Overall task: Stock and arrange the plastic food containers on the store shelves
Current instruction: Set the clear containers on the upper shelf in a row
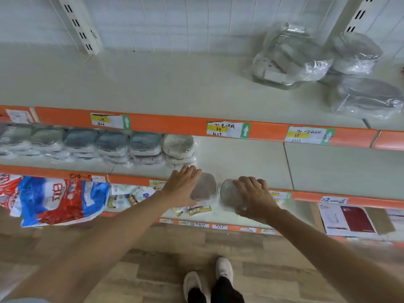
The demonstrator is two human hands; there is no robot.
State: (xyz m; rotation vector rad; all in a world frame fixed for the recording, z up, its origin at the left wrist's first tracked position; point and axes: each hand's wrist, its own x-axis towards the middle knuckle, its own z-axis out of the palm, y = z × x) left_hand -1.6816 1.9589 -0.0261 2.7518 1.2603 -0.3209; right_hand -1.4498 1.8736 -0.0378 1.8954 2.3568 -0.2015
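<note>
My left hand (182, 184) holds a wrapped plastic container with a brownish lid (204, 186) at the front edge of the middle shelf (240, 158). My right hand (254, 196) grips a second clear wrapped container (229, 192) just to its right, fingers curled over its top. A row of several wrapped container stacks (113, 145) lines the same shelf to the left, ending with a pale-lidded stack (178, 147) right behind my left hand.
The upper shelf (153, 84) carries bagged containers (290, 60) and more bagged packs (367, 99) at the right. Orange price rails (175, 125) front each shelf. A red, white and blue bag (54, 200) and small packets (196, 209) lie on lower shelves. My shoes (209, 278) stand on wood flooring.
</note>
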